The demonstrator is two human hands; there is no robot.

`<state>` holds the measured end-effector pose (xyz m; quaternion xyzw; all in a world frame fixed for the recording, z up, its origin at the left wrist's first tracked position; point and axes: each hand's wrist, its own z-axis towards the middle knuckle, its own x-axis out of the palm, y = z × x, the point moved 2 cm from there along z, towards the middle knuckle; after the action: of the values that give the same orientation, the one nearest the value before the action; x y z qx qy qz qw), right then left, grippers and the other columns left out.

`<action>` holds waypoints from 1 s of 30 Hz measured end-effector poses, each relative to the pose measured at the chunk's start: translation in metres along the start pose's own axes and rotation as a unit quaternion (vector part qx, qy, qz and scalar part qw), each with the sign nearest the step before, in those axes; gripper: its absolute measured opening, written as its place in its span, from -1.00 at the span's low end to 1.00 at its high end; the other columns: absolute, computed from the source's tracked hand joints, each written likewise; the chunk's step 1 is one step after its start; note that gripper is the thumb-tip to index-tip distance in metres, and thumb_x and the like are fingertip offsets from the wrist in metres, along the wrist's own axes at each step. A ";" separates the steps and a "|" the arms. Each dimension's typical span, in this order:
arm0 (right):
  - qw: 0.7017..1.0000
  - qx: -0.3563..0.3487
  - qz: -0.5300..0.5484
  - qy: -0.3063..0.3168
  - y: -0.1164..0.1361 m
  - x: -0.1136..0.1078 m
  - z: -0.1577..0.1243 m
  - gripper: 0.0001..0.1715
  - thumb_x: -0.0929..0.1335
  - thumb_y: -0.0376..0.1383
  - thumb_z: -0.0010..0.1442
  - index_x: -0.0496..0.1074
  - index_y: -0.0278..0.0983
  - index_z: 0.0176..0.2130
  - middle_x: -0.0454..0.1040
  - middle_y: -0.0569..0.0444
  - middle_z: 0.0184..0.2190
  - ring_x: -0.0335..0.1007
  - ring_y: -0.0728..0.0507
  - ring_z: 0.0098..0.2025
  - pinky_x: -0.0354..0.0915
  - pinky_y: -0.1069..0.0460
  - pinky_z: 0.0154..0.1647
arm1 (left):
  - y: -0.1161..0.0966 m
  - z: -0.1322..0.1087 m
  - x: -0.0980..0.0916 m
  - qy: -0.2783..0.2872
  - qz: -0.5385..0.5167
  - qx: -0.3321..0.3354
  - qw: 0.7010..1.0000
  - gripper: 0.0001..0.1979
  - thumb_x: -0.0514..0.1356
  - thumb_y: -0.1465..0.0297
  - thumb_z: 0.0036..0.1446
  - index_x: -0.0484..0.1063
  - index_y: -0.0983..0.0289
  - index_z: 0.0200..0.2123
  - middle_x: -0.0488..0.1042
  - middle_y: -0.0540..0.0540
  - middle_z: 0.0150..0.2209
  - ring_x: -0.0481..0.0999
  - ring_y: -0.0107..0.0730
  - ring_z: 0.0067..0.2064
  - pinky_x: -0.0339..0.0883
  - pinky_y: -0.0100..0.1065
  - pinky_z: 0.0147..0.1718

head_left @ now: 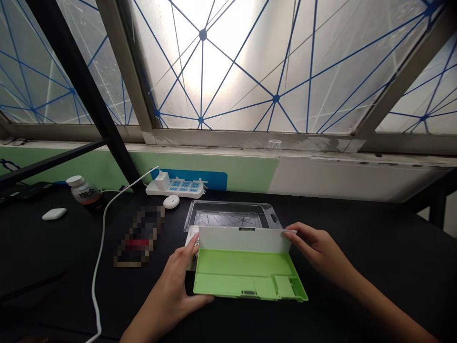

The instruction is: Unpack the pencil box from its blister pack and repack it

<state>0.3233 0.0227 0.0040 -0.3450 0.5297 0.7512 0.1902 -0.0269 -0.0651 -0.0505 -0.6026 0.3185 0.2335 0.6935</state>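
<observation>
A green plastic case [246, 276] lies open on the black table [374, 247], its white lid [243, 239] standing upright at the back. My left hand [178, 281] grips the case's left end, thumb under the front corner and fingers at the lid's left edge. My right hand [317, 250] pinches the lid's top right corner. Inside, the green tray shows flat compartments with nothing in them.
A clear plastic blister shell [230, 216] lies just behind the case. Further back are a white power strip [176, 187] with a plugged charger, a white cable [103, 224], a small white earbud case [171, 201], a bottle [85, 193] and a white mouse [54, 214].
</observation>
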 end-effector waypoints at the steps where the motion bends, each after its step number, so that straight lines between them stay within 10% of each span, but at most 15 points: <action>1: 1.000 0.013 0.002 -0.020 -0.003 0.002 0.002 -0.57 0.25 0.02 0.36 0.51 -0.19 -0.27 0.59 0.07 -0.40 0.50 -0.17 -0.39 0.40 0.01 -0.40 | 0.000 0.000 0.000 0.006 -0.002 -0.012 1.000 0.10 0.39 0.35 0.02 -0.27 -0.06 0.44 0.23 0.14 0.33 0.17 0.04 0.36 0.22 0.06 0.23; 10: 0.997 -0.065 -0.015 0.038 -0.019 0.004 -0.025 -0.65 0.26 -0.09 0.38 0.53 -0.07 0.00 0.59 0.03 -0.03 0.53 -0.24 -0.01 0.45 -0.06 -0.01 | 0.004 0.000 -0.003 -0.010 -0.016 -0.026 0.999 -0.25 0.34 0.15 0.11 0.17 0.10 0.32 0.29 0.23 0.26 0.28 0.09 0.28 0.23 0.08 0.21; 14: 0.986 -0.121 -0.078 0.083 -0.028 0.010 -0.045 -0.24 0.46 -0.05 0.18 0.25 0.02 0.30 0.37 0.01 0.26 0.33 -0.31 0.24 0.35 -0.15 0.19 | 0.003 0.003 -0.003 -0.038 -0.011 -0.035 0.999 -0.46 0.18 0.02 0.23 0.34 0.13 0.18 0.38 0.23 0.16 0.42 0.03 0.16 0.37 0.00 0.10; 24: 0.994 0.017 -0.112 -0.001 -0.026 0.019 -0.030 -0.58 0.23 0.02 0.36 0.47 -0.14 -0.02 0.58 -0.04 -0.15 0.53 -0.23 -0.18 0.47 -0.09 -0.24 | 0.003 0.009 0.003 -0.020 0.091 0.025 0.995 -0.63 0.13 0.07 0.30 0.46 0.11 0.05 0.27 0.14 0.32 0.20 0.09 0.33 0.25 0.09 0.19; 30: 0.967 -0.087 -0.238 0.001 0.001 0.025 -0.015 -0.63 0.18 -0.12 0.43 0.48 -0.21 -0.19 0.53 -0.06 -0.21 0.45 -0.22 -0.22 0.31 -0.16 -0.18 | 0.008 0.006 0.008 -0.055 0.063 0.022 0.996 -0.31 0.25 0.12 0.22 0.12 0.09 0.34 0.26 0.20 0.32 0.23 0.06 0.32 0.24 0.08 0.21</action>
<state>0.3104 0.0066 -0.0167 -0.4769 0.3655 0.7269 0.3326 -0.0261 -0.0585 -0.0618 -0.5521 0.3223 0.3024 0.7070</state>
